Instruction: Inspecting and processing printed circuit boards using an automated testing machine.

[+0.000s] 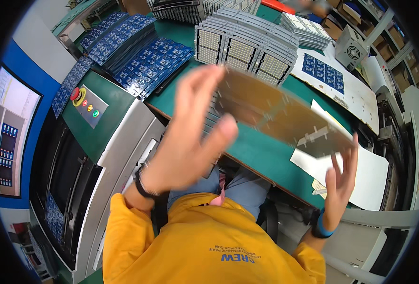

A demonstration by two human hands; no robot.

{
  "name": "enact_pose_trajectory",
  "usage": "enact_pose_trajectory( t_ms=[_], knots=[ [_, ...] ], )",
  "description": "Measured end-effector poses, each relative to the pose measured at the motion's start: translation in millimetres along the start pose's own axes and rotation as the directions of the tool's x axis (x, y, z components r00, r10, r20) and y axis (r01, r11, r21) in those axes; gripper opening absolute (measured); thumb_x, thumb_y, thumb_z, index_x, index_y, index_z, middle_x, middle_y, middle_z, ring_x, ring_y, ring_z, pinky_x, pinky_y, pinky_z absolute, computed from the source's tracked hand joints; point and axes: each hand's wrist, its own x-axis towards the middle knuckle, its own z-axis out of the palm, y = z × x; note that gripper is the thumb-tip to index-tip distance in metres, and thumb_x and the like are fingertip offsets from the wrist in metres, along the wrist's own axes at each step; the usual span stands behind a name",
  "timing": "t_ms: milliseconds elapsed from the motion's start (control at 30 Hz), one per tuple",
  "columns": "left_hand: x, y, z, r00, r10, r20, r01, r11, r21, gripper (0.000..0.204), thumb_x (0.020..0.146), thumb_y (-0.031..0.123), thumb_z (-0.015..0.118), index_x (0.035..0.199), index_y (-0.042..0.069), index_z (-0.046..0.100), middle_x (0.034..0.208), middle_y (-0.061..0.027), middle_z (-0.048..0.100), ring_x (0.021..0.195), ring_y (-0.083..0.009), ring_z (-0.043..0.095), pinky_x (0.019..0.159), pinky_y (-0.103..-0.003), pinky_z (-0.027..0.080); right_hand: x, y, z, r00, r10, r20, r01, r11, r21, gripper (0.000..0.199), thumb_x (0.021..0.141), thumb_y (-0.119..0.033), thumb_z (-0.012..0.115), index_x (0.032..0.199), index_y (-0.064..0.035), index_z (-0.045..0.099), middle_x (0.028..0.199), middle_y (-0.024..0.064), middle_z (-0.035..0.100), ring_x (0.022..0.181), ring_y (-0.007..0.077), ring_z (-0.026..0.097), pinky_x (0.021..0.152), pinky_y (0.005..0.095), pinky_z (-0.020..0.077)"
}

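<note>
A single brown circuit panel [280, 111] hangs above the green bench [261, 151], held between both hands: the left hand [190, 128] spread wide against one end, the right hand [339, 177] cupping the other. It looks thin, light, stiff yet fragile, best gripped by its edges. Three white panel stacks [247, 45] stand behind, with blue boards [143, 57] fanned leftward.

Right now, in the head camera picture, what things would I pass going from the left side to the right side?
Lit monitor screen → grey machine panel with red round button → left hand → blurred brown circuit panel → right hand → white sheet of paper.
</note>
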Motion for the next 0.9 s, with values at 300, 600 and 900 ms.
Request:
enact_pose_trajectory(
  t_ms=[300,600,900],
  knots=[
    [76.8,-101.5,-18.6,0.857,-0.514,-0.029,0.476,0.813,-0.335,0.075,0.093,0.046,0.048,0.141,-0.005,0.021,0.134,-0.0192,0.045,0.126,-0.0236,0.040,0.103,-0.029,0.030,107.2,44.1,81.9,0.951,0.021,0.309,-0.056,0.993,0.106,0.070,0.088,-0.023,0.063,0.146,-0.0098,0.024,0.120,0.0173,0.048,0.103,0.0215,0.055,0.082,0.0312,0.0488],
    [73.6,-142.0,-20.9,0.784,-0.618,-0.058,0.593,0.773,-0.225,0.085,0.090,0.057,0.043,0.140,-0.007,0.017,0.136,-0.0254,0.038,0.126,-0.0297,0.038,0.103,-0.034,0.030,98.6,48.2,115.6,0.949,-0.096,0.300,0.069,0.993,0.099,0.073,0.088,-0.026,0.062,0.144,-0.0020,0.022,0.114,0.0233,0.049,0.106,0.0320,0.056,0.090,0.0383,0.0476],
    [81.8,-135.9,-15.1,0.779,-0.627,0.005,0.613,0.760,-0.216,0.088,0.090,0.059,0.040,0.142,-0.007,0.013,0.142,-0.0267,0.029,0.133,-0.0315,0.030,0.107,-0.036,0.025,106.5,51.9,113.0,0.937,-0.025,0.348,0.033,0.999,-0.019,0.070,0.090,-0.026,0.061,0.145,-0.0058,0.023,0.123,0.0173,0.045,0.108,0.0251,0.054,0.090,0.0359,0.0470]
  ],
)
